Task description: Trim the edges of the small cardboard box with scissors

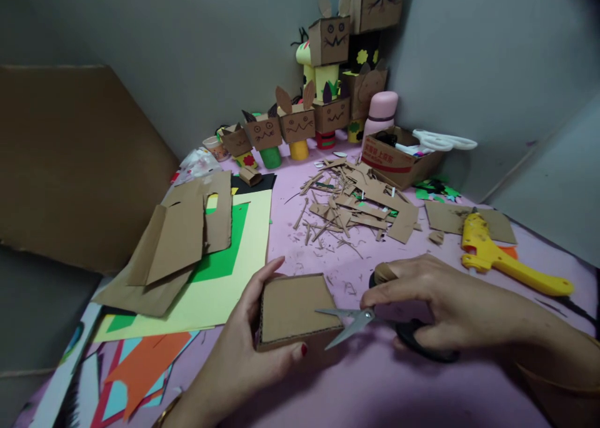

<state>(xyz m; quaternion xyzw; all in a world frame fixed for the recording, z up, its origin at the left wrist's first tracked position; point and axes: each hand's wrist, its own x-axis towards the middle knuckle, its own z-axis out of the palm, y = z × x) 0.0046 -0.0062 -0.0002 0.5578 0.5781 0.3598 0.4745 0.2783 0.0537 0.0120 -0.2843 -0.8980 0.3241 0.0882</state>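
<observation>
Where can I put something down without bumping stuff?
The pink table has bare room on the near side of the small box and scissors. A narrow bare strip lies between the yellow paper and cardboard scraps. It's crowded at the back and left.

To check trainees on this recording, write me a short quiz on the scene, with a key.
1. Which hand holds the black-handled scissors?
2. True or false: the scissors' blades are spread apart.
3. In the picture, relative to the small cardboard box, the yellow glue gun lies: A) to the left; B) to the right; C) on top.

Key: 1. The right hand. 2. True. 3. B.
</observation>
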